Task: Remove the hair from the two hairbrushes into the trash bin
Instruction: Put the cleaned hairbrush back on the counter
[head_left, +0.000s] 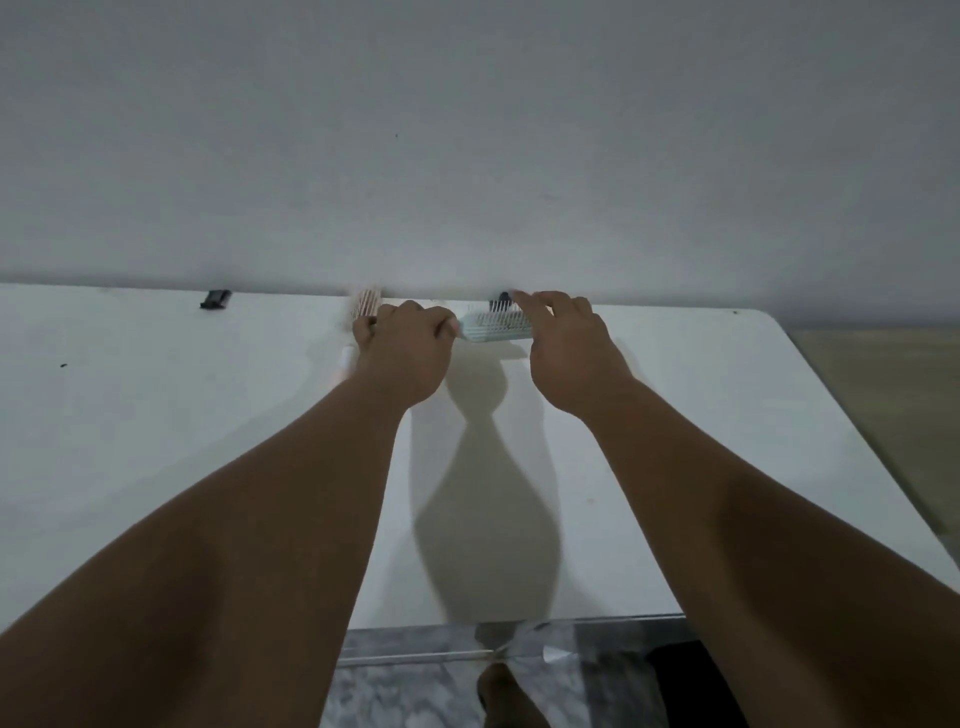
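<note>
Pale blue and bristles-up, the blue hairbrush (493, 328) is lying at the far edge of the white table (701, 441), close to the grey wall (467, 130). A dark clump (502, 298) is sitting at the far side of its bristles; it is too blurred to tell whether that is hair. The right hand (569, 348) is hovering over the brush's right end. Its fingers are reaching out loosely, the index fingertip beside the dark clump, and closing round nothing that shows.

Just to the left, the left hand (405, 351) is clenching with its fingers curled. The pink hairbrush (367, 306) is poking out, blurred, from the hand's far side, so the hand appears to be gripping it. Its fingertips are also meeting the blue hairbrush's left end.

Both bare forearms are stretching across the table from the near side, casting a shadow between them. Farther left along the far edge, a small black object (215, 300) is resting on the table. Below the near edge, grey marbled floor (415, 686) is showing, with a foot (501, 693) on it.
</note>
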